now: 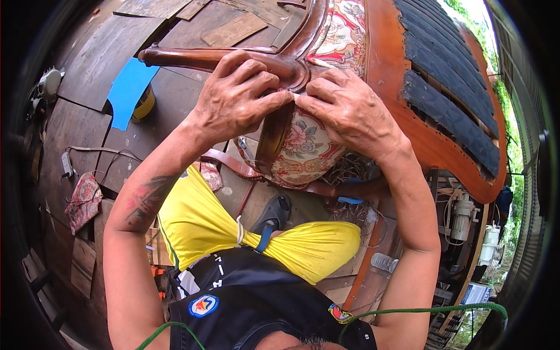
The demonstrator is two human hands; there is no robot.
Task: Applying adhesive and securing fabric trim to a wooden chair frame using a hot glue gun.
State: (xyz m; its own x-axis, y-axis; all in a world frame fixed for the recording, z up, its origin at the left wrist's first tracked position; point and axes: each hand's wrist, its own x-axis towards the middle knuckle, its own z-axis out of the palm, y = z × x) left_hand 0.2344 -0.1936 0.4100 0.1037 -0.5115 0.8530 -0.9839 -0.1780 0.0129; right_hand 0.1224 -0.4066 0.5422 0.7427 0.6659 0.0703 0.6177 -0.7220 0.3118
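Observation:
A dark varnished wooden chair frame with red-and-cream floral upholstery lies tipped over in front of me. My left hand is at the base of its curved wooden arm, thumb and fingers pinched together. Opposite it, my right hand is pinched too, its fingertips almost meeting the left ones. Between them shows a tiny white bit at the upholstery's edge; what exactly the fingers hold is too small to make out. Below the hands bulges another floral padded part.
Dark webbing straps cross the frame at right. A blue sheet covers part of a yellow container at left. Floral fabric scraps and a power strip lie on the board floor. A clear plastic bottle is at lower right.

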